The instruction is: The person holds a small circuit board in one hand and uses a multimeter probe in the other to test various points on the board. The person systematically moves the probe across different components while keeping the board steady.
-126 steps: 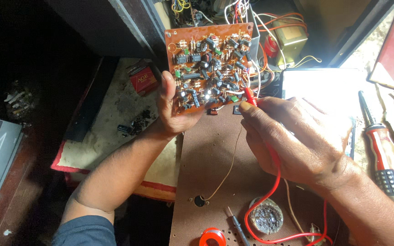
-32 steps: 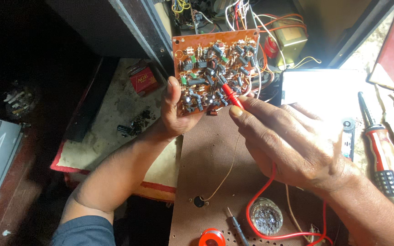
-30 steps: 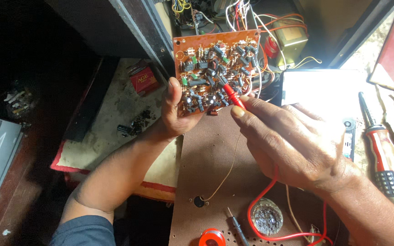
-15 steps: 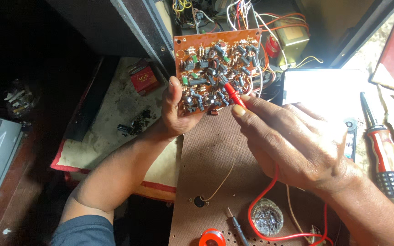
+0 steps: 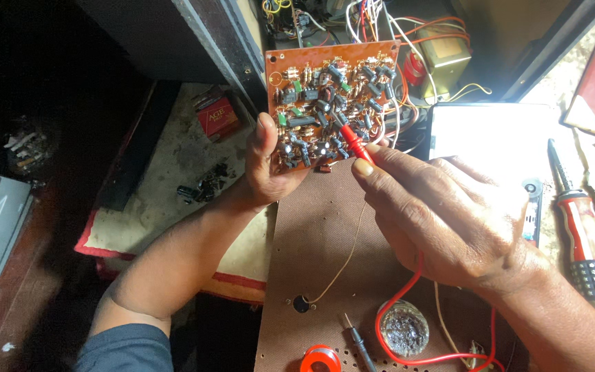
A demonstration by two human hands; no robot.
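Cluttered bench under a brown perforated board (image 5: pixel 325 248) (left side in deep shadow).

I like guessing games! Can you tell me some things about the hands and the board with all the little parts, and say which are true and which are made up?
1. The left hand holds up an orange circuit board. True.
2. The right hand holds a blue probe. False: the probe is red, with a red wire trailing from it.
3. The probe tip touches the board's component side. True.
4. The red-handled screwdriver is in the right hand. False: it lies apart, to the right.
5. A small red box lies left of the board. True.
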